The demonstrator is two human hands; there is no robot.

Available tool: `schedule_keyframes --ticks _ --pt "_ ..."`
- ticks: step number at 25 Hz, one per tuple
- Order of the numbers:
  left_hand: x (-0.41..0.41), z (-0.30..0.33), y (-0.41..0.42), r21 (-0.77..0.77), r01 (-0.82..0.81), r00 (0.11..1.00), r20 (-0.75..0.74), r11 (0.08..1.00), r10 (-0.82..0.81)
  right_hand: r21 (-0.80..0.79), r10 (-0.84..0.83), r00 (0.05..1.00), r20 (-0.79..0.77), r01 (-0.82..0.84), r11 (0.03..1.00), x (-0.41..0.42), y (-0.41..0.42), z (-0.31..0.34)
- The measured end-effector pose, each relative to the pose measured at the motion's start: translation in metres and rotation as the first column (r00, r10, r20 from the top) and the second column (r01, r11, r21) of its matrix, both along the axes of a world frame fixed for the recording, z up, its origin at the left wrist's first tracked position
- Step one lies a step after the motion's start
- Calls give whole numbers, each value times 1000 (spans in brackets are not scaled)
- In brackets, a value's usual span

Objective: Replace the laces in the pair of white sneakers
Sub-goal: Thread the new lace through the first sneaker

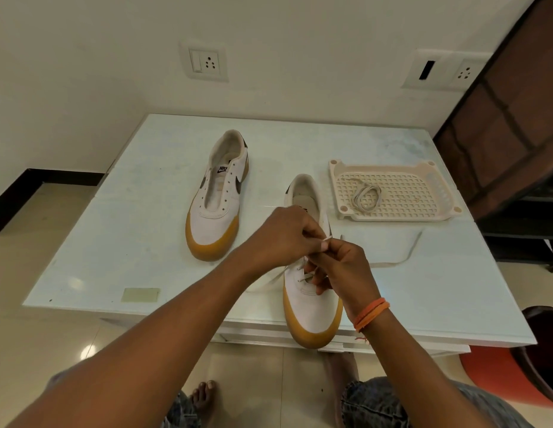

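Note:
Two white sneakers with tan soles stand on a white table (139, 242). The left sneaker (218, 196) has bare eyelets and no lace. The right sneaker (312, 301) lies at the table's front edge, its toe over the rim, with a white lace (405, 254) through its lowest eyelets. That lace trails right across the table and left under my forearm. Above the shoe's eyelets, my left hand (284, 239) and my right hand (343, 267) meet and both pinch the lace end. A coiled lace (366, 197) lies in the tray.
A cream perforated plastic tray (423, 193) sits at the table's right back. A dark wooden cabinet (509, 118) stands to the right, and a red stool (516, 375) at lower right. My bare foot (204, 396) is on the tiled floor.

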State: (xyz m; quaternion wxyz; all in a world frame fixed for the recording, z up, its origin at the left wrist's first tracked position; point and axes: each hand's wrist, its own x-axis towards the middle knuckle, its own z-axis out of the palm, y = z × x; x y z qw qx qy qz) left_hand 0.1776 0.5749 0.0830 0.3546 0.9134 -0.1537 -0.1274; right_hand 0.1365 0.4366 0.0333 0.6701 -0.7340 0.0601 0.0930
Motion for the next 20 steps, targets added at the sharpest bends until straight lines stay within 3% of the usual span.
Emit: schedule_keyframes --ticks 4,10,13,15,17,20 --pt "3 -9 5 -105 -143 989 -62 984 137 -200 83 990 116 -59 978 0 1 -2" --pt "9 -16 4 110 -197 979 81 974 189 -166 15 999 31 -10 986 8 -15 0" --pt "6 -28 2 445 -217 906 423 869 10 -101 -167 985 -47 162 982 15 -32 2" --pt "0 -38 -3 534 -278 807 580 799 -107 -61 -248 964 -95 243 968 19 -40 3" --pt "-1 -43 -8 535 -273 757 633 800 -165 -77 -251 962 -104 244 967 20 -40 1" --pt "-7 -47 -16 569 -266 789 593 778 -164 -170 -223 972 -68 209 963 20 -37 -6"
